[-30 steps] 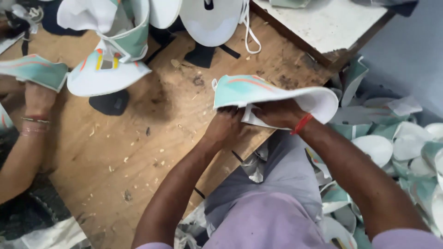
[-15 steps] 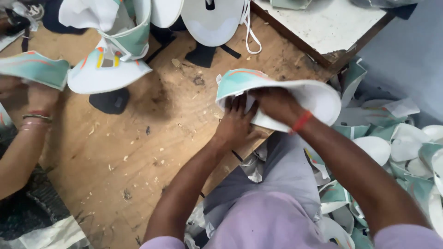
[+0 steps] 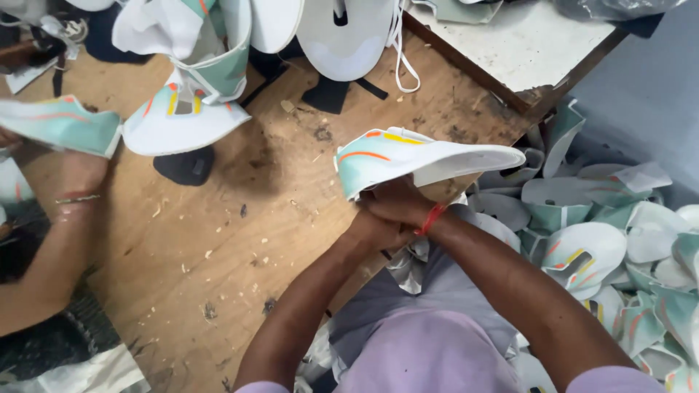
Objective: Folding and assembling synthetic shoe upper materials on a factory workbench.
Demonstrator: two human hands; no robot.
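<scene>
Stretching across most of the view, a scuffed wooden surface is carrying loose scraps and several unfinished shoe parts. To its right, a heap of mint-and-white shoe uppers is lying on the floor beside the person's knees, near at hand, likely so that pieces can be picked without rising. Along the far edge, white soles and uppers are hanging or leaning over the wood, and a paler tabletop is sitting at the upper right.

At the left edge, a co-worker's hand is holding up another mint upper.

In the middle, the person is holding one shoe upper just over the near edge of the wood, its mint side with orange and yellow stripes turned up and leftwards, seemingly pulled over a tan form beneath. The left hand and right hand are pressing together under it, fingers curled and closed on its lower edge, probably to brace it. A red thread is circling the right wrist.
</scene>
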